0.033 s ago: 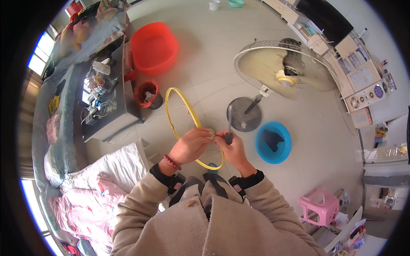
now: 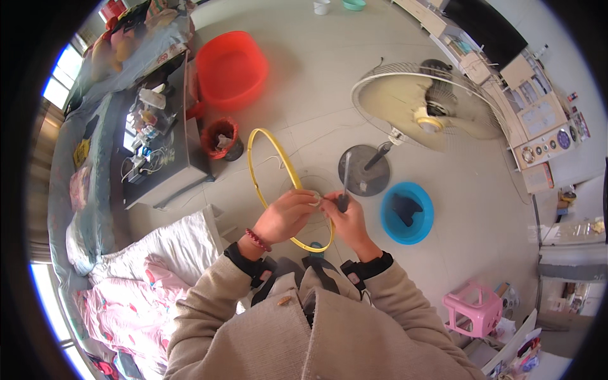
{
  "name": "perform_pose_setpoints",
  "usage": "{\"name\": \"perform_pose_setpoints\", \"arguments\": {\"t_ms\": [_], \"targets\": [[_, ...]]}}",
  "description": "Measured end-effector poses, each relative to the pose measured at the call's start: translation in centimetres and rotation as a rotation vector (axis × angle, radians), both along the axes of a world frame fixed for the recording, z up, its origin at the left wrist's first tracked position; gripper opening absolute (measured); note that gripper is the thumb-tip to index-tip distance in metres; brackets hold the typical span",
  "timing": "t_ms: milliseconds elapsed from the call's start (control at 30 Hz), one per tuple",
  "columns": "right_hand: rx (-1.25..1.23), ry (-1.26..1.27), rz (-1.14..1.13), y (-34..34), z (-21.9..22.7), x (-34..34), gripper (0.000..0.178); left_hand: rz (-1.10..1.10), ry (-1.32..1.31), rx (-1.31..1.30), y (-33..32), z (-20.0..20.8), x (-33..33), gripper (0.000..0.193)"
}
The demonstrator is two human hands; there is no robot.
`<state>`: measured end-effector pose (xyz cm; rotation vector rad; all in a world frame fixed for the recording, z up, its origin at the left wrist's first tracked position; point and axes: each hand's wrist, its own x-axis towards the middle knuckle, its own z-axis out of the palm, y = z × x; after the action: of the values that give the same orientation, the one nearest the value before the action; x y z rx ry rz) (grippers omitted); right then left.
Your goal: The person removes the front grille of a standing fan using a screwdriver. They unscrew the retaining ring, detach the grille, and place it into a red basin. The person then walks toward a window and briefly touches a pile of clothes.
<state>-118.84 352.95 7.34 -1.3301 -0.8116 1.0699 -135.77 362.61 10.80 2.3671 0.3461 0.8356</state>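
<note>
A thin yellow hoop (image 2: 284, 161) hangs tilted in front of me, with its near edge low by my feet. My left hand (image 2: 283, 218) is closed on the hoop's right side. At its fingertips sits a small pale piece (image 2: 316, 198) that I cannot make out clearly. My right hand (image 2: 349, 223) grips a screwdriver (image 2: 342, 202) with a dark handle, its metal shaft pointing away from me. The right thumb and fingertips pinch together beside the pale piece, close to the left fingertips. Beyond stands a floor fan (image 2: 396, 104) with yellowish blades and a wire guard behind them.
The fan's round black base (image 2: 361, 166) is on the tiled floor, with a blue basin (image 2: 384, 214) holding dark cloth beside it. Ahead left are a red tub (image 2: 232, 69) and a lined bin (image 2: 235, 151). A pink stool (image 2: 474, 309) stands right; a bed (image 2: 136, 304) lies left.
The room sits very slightly further right in the picture. Both hands keep the same grip on the hoop and the screwdriver.
</note>
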Motion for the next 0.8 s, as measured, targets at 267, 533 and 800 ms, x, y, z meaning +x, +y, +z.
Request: {"name": "perform_pose_setpoints", "arguments": {"t_ms": [267, 533, 800], "targets": [[-0.127, 0.141, 0.07, 9.5, -0.5, -0.2, 0.022, -0.084, -0.075, -0.008, 7.1, -1.1, -0.5, 0.029], [-0.042, 0.546, 0.178, 24.6, -3.3, -2.7, 0.02, -0.241, -0.059, 0.021, 20.0, -4.9, -4.0, 0.023], [-0.068, 0.279, 0.137, 46.3, -2.4, -9.0, 0.015, -0.055, 0.009, 0.211, 39.2, -5.0, -10.7, 0.03]]}}
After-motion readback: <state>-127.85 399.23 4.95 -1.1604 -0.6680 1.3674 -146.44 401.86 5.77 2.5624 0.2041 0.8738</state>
